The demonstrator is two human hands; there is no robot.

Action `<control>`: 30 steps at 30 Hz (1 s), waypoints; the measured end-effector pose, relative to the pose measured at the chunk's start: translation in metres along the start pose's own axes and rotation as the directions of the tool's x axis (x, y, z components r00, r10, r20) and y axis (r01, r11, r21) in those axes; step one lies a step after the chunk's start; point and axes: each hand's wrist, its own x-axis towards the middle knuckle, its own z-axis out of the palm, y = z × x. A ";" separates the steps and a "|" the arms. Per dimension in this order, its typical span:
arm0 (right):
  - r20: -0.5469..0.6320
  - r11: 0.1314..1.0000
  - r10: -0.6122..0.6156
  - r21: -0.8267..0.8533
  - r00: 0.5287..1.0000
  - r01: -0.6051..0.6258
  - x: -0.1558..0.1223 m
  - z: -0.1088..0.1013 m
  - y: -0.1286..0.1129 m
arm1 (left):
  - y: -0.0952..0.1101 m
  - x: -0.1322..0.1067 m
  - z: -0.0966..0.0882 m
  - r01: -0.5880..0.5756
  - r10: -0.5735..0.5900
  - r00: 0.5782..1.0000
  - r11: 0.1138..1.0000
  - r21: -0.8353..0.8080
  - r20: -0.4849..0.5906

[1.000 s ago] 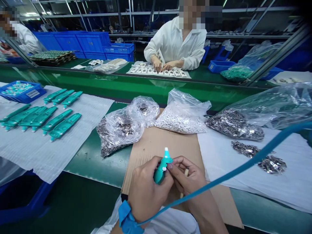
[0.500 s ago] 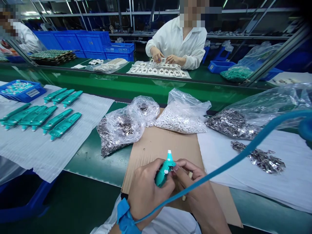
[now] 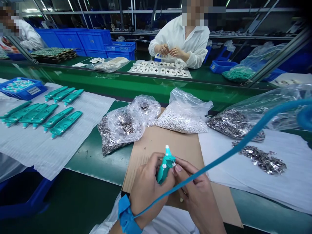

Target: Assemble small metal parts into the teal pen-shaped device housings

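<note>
My left hand (image 3: 148, 182) is wrapped round a teal plastic housing (image 3: 162, 173), held nearly upright over a sheet of brown cardboard (image 3: 138, 165). The housing has a white tip (image 3: 167, 149) on top and a hollow side with small white parts. At its right edge, the thumb and fingers of my right hand (image 3: 195, 185) pinch a small whitish part (image 3: 174, 164), whose kind I cannot make out. The pale end of a stick-like thing (image 3: 181, 200) shows below my right fingers; the rest is hidden. On my left wrist is a blue strap (image 3: 126, 214) with a cord.
Clear bags of metal pieces (image 3: 122, 126) and white pieces (image 3: 182, 120) stand behind the cardboard. Loose metal pieces (image 3: 264, 159) lie at right. Several teal housings (image 3: 64, 123) and a blue bin (image 3: 23, 89) are at left. The blue cord (image 3: 219, 159) crosses before my right arm. A co-worker (image 3: 180, 42) sits opposite.
The teal housing has turned so its hollow side shows more, and it has risen slightly. Less of the pale stick under my right hand is visible. The co-worker's hands have lifted off the white parts.
</note>
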 end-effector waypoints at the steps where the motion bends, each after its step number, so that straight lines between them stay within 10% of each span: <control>1: 0.017 1.000 -0.010 -0.006 1.000 0.011 0.000 -0.001 0.000 | -0.001 0.000 0.000 0.005 -0.004 1.000 0.999 -0.036 0.008; 11: 0.149 0.999 0.010 -0.053 0.989 -0.002 -0.002 0.000 -0.007 | -0.002 -0.002 -0.001 -0.044 0.044 0.996 0.999 -0.006 0.072; 30: 0.024 0.993 0.108 0.047 0.994 -0.109 -0.010 0.010 -0.006 | -0.003 -0.006 0.004 -0.088 0.088 0.996 0.995 0.042 0.017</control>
